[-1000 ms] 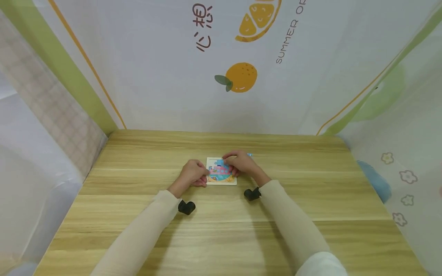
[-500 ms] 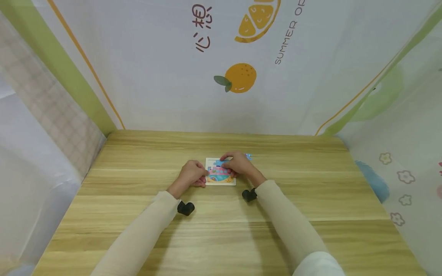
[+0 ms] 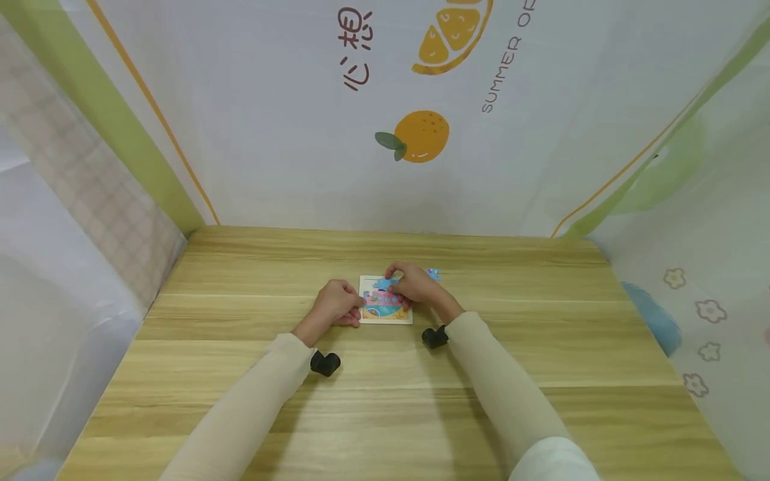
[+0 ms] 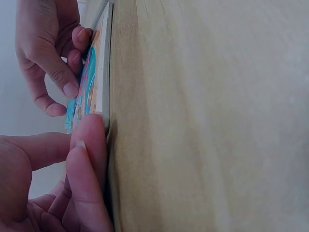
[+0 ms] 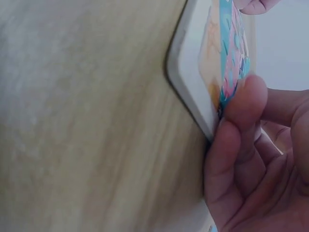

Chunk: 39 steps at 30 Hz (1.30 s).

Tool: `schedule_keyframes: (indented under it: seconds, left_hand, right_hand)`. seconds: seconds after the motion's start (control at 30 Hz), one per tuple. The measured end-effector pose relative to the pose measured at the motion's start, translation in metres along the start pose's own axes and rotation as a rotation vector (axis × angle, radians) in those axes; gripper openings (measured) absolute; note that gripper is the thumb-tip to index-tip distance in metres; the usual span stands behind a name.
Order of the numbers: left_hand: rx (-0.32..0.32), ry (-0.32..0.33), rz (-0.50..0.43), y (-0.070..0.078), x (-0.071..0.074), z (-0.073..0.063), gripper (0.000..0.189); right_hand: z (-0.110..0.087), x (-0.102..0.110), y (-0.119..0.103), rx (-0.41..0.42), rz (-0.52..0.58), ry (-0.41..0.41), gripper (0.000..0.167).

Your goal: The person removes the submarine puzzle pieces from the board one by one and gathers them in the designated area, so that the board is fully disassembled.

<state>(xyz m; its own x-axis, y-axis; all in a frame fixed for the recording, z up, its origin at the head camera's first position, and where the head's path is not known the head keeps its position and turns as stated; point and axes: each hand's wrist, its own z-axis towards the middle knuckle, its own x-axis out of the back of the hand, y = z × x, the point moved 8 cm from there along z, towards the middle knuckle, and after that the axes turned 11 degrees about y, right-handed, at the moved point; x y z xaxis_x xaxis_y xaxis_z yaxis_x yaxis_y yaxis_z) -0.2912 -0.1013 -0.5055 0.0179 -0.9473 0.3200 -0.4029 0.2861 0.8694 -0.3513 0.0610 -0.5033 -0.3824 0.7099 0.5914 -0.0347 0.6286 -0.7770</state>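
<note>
A small square jigsaw puzzle board with a pale frame lies on the table, its picture pink, teal and orange. My left hand grips the board's left edge, thumb on top, as the left wrist view shows. Over the board's upper right, my right hand pinches a light blue puzzle piece between thumb and forefinger. That piece sits at the top of the picture; whether it lies flat in the frame I cannot tell. The right hand's other fingers rest by the board's right edge.
Behind the right hand lies another loose blue puzzle piece. The wooden table reaches back to a printed white curtain. Curtains hang at both sides. A black wrist camera sits on each sleeve.
My right hand has shifted slightly left over the board, and the blue piece has shifted a little at the top. The loose piece behind it shows more fully. The left hand stays put.
</note>
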Motion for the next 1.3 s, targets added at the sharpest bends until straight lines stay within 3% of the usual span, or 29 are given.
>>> schedule_keyframes:
  seconds: [0.27, 0.67, 0.97, 1.17, 1.3]
  left_hand:
    - [0.008, 0.000, 0.006, 0.000, 0.000, -0.001, 0.012]
    - [0.005, -0.003, 0.023, -0.002, -0.001, 0.000, 0.012]
    - [0.019, 0.008, 0.027, -0.002, 0.000, 0.001, 0.011]
    - [0.026, 0.013, 0.031, -0.001, 0.001, 0.000, 0.011]
    - [0.019, 0.002, 0.047, -0.001, 0.000, 0.001, 0.013]
  right_hand:
    - [-0.002, 0.000, 0.001, 0.037, 0.010, 0.000, 0.030]
    - [-0.007, 0.003, -0.001, 0.095, -0.046, 0.085, 0.031]
    - [-0.007, 0.003, -0.003, 0.090, -0.038, 0.067, 0.020]
    - [-0.005, 0.003, 0.004, 0.042, 0.131, -0.011, 0.016]
    - [-0.007, 0.013, 0.008, 0.017, 0.224, -0.018, 0.017]
